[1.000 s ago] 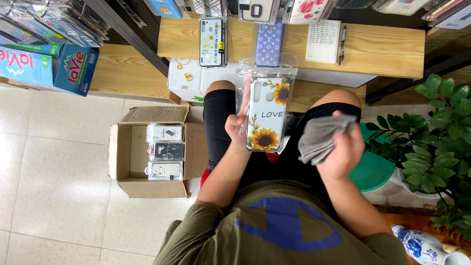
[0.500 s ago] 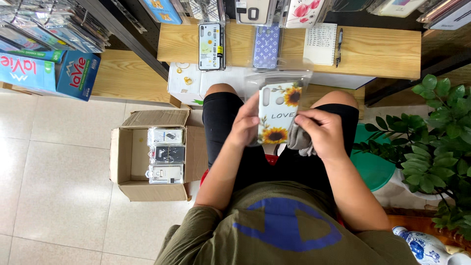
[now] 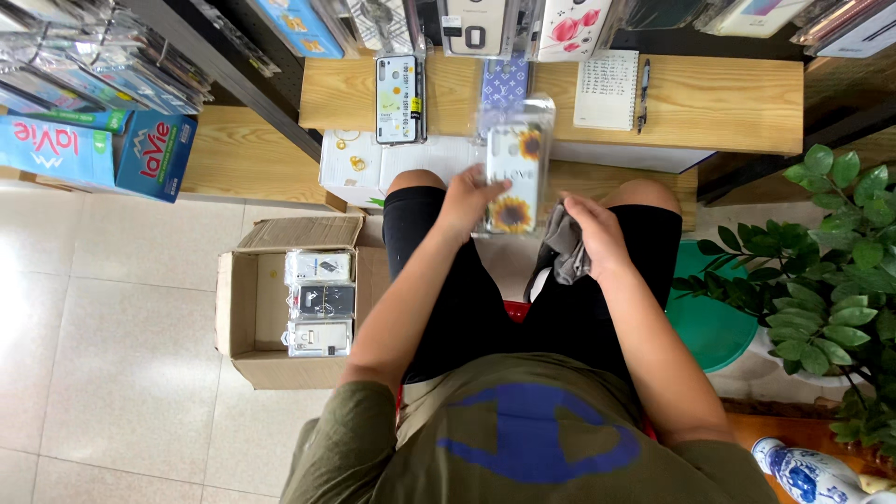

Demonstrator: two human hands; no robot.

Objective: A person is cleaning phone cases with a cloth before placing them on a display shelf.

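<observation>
I sit with my knees toward a low wooden shelf [image 3: 709, 103]. My left hand [image 3: 467, 201] grips the left edge of a sunflower phone case in a clear plastic sleeve [image 3: 515, 168], held out over my knees toward the shelf. My right hand [image 3: 597, 233] is closed around a crumpled grey cloth [image 3: 563, 247] just right of the case, above my right thigh. On the shelf ahead lie a dark phone case package [image 3: 399, 98] and a patterned blue case [image 3: 504, 84].
An open cardboard box [image 3: 252, 317] with three packaged cases stands on the tiled floor to my left. A notebook [image 3: 607, 89] and pen [image 3: 644, 93] lie on the shelf. A green potted plant [image 3: 831, 243] and green stool [image 3: 709, 327] are at right; blue cartons [image 3: 93, 154] at left.
My left hand has carried the sunflower case away from my body toward the shelf. My right hand with the cloth came off the case and dropped beside it.
</observation>
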